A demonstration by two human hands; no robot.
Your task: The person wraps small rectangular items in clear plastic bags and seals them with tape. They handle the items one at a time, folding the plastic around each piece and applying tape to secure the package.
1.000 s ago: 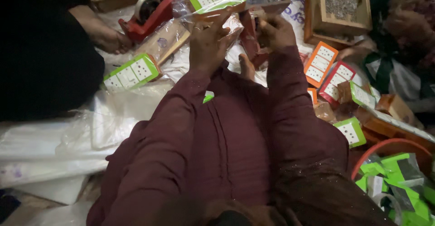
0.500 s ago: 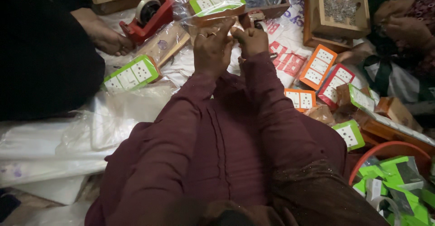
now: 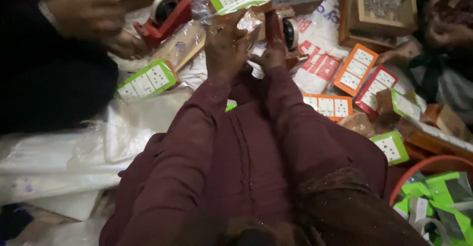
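Both my arms in maroon sleeves reach forward. My left hand (image 3: pixel 224 44) is raised and grips a small clear plastic packet (image 3: pixel 249 23) by its left side. Just to the right and lower, my right hand (image 3: pixel 271 58) is curled with its fingers closed on the packet's lower edge. It sits right against a red tape dispenser (image 3: pixel 286 31) behind it. What is inside the packet is too blurred to tell.
Another person's hands (image 3: pixel 120 44) work at a second red tape dispenser (image 3: pixel 167 10) at the back left. Green (image 3: pixel 145 81), orange (image 3: pixel 354 68) and red (image 3: pixel 377 83) cards lie scattered about. A wooden box (image 3: pixel 377 21) stands at the back right, a red-rimmed basket (image 3: pixel 419 174) at the lower right and white plastic sheets (image 3: pixel 59 162) on the left.
My right hand has moved left and down, closing in beside my left hand by the tape dispenser. My left hand has stayed almost in place with the packet.
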